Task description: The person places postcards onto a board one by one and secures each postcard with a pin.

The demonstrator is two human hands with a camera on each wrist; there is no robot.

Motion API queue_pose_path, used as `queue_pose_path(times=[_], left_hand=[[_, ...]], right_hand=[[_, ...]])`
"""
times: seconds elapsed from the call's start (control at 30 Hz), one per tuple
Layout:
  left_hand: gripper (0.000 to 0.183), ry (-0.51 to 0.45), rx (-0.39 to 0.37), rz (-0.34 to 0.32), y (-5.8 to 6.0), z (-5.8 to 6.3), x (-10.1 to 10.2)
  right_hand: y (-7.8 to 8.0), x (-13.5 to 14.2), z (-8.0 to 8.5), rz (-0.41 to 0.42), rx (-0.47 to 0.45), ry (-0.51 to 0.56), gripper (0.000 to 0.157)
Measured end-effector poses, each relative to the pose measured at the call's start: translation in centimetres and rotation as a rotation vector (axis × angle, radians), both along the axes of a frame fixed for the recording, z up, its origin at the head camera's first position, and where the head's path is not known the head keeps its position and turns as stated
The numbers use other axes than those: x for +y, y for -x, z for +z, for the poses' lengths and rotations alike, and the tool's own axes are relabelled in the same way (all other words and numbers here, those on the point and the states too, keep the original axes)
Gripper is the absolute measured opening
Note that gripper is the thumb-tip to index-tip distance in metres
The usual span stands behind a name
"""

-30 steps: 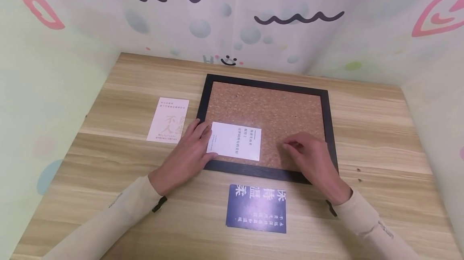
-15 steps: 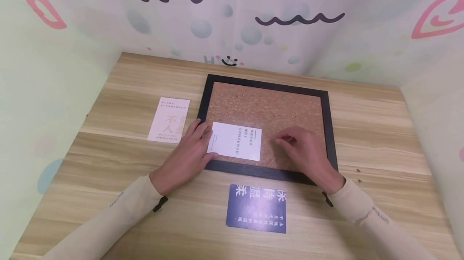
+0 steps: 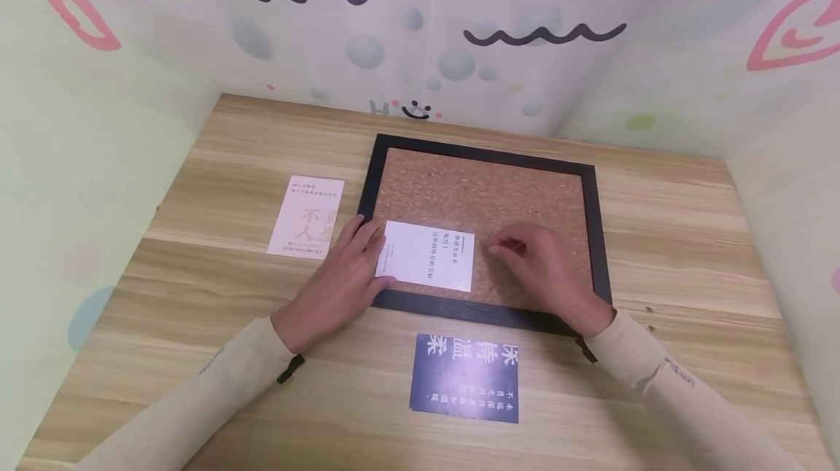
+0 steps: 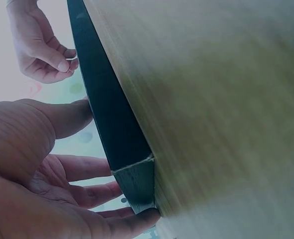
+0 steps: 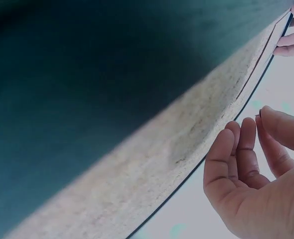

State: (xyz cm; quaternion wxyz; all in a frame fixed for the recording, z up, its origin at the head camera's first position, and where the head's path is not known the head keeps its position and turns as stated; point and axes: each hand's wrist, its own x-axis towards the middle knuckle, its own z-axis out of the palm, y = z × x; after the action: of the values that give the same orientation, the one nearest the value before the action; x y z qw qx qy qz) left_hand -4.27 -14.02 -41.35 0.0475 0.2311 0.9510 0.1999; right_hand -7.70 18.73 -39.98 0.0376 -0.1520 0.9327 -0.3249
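A corkboard (image 3: 485,190) with a black frame lies on the wooden table. On its near left part is a white card (image 3: 429,259) with printed characters. My left hand (image 3: 331,292) rests over the frame's left side, its thumb at the card's near left corner and its fingers laid along the frame. Above the cork, just right of the card, my right hand (image 3: 547,263) pinches a tiny thumbtack with a dark head (image 5: 259,114) between thumb and index finger. Its other fingers are curved and hold nothing. In the left wrist view my left fingertips (image 4: 149,215) touch the frame's corner.
A pale pink card (image 3: 305,216) lies left of the board, close to my left hand. Nearer me, a dark blue card (image 3: 464,380) lies below the board. A printed white backdrop (image 3: 420,41) rises behind the table's back edge.
My right hand has moved left over the cork, closer to the white card's right edge. My left hand and the cards have stayed in place.
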Motion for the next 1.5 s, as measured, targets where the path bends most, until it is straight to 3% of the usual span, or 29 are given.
queue_pose_path(times=[0.8,1.23,1.5], left_hand=[[0.072,-0.003,-0.014,-0.002,0.3,-0.1,0.3],[0.073,-0.006,-0.011,0.005,0.2,-0.1,0.4],[0.073,-0.005,-0.002,0.008,0.0,0.0,0.1]], right_hand=[[1.4,-0.2,1.7,0.057,-0.05,0.013,0.012],[2.7,-1.0,1.5,0.066,-0.101,-0.051,0.01],[3.1,-1.6,1.3,0.054,-0.141,-0.038,0.01]])
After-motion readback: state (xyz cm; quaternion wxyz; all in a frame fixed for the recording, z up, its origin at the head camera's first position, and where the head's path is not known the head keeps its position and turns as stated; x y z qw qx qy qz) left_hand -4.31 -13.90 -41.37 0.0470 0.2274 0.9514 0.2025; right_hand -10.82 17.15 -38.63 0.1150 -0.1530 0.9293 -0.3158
